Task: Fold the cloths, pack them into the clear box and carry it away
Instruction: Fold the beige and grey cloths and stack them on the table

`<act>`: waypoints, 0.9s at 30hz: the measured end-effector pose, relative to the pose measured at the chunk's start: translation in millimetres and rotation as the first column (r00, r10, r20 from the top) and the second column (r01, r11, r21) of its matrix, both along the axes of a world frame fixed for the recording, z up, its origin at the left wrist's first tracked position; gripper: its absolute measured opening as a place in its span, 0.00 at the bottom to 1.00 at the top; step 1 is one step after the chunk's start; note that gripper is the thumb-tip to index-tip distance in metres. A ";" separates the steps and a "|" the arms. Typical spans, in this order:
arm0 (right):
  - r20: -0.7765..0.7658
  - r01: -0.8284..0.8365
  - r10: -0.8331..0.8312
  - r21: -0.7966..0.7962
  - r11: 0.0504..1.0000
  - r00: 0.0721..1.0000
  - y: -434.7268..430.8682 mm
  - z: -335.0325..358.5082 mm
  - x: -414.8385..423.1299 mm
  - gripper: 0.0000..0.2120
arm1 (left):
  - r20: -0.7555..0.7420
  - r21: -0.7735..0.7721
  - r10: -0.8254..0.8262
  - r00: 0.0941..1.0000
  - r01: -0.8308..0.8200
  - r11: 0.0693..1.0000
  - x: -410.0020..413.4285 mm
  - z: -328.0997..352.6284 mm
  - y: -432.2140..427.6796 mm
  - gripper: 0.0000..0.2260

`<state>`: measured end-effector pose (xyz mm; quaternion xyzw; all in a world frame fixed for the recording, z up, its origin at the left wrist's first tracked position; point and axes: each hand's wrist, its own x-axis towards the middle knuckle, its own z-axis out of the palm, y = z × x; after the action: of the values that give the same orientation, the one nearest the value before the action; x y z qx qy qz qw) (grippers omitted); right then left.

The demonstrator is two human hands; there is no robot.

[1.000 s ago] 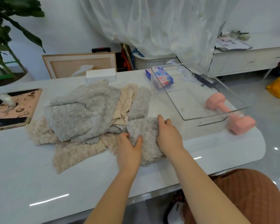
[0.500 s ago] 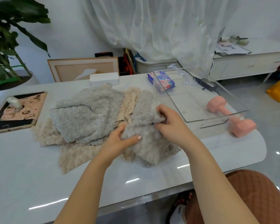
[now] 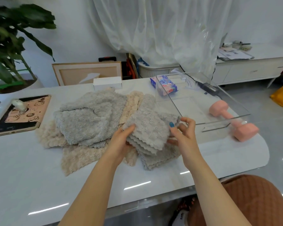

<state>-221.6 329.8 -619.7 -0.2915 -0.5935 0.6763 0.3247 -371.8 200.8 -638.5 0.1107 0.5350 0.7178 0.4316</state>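
- Left hand (image 3: 121,141) grips the folded grey cloth (image 3: 147,131) over the bench (image 3: 39,168), fingers hidden beneath.
- Right hand (image 3: 182,136) pinches its blurred corner.
- Clear box (image 3: 173,101) stands just beyond, walls barely visible.

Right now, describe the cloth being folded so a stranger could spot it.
On the white table, left of the clear box, lies a heap of cloths. It is the grey cloth at the heap's right edge, held by the left hand and right hand. Only it shows stacked wavy-edged folds.
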 end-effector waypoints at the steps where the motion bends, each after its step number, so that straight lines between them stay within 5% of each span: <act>1: -0.008 0.034 -0.033 0.113 0.993 0.999 1.2 -2.6 2.7 0.19 | -0.002 0.014 0.024 1.000 -0.024 1.000 -1.4 1.5 6.5 0.16; 6: 0.066 0.055 -0.091 0.429 0.902 0.994 -5.7 -31.8 19.3 0.23 | -0.058 -0.162 0.071 0.996 -0.080 0.984 -8.8 -4.5 47.2 0.29; 10: 0.177 0.032 -0.179 0.617 0.786 0.968 -14.0 -65.8 32.2 0.12 | -0.217 -0.368 0.113 0.970 -0.188 0.910 4.0 -18.4 60.0 0.27; 13: 0.154 0.066 -0.253 0.723 0.688 0.955 -14.6 -66.7 34.0 0.11 | -0.336 -0.326 0.313 0.889 -0.421 0.846 13.1 -26.9 56.6 0.24; 16: 0.164 0.015 -0.295 0.852 0.523 0.941 -8.3 -54.3 23.6 0.10 | -0.097 -0.317 0.486 0.869 -0.490 0.812 14.9 -30.8 47.2 0.19; 18: 0.266 -0.141 -0.227 0.882 0.449 0.937 -4.3 -47.6 15.9 0.13 | 0.145 -0.258 0.407 0.902 -0.363 0.896 21.7 -27.2 37.3 0.16; 21: 0.486 -0.405 -0.181 0.844 0.352 0.855 -7.7 -48.7 4.4 0.18 | 0.215 -0.173 0.241 0.946 -0.206 0.963 24.7 -23.4 29.8 0.15; 24: 0.482 -0.367 -0.253 0.844 0.391 0.839 -12.4 -58.2 0.3 0.14 | 0.107 -0.142 0.117 0.987 -0.101 0.985 29.4 -23.5 33.6 0.18; 27: 0.379 -0.205 -0.220 0.808 0.552 0.899 -10.4 -48.5 -1.1 0.08 | 0.009 -0.070 0.079 0.997 -0.079 0.994 33.9 -20.0 42.8 0.15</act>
<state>-222.7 319.4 -668.2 -0.2492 -0.8972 0.2285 0.2841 -337.9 243.5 -658.4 0.0703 0.5612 0.7158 0.4095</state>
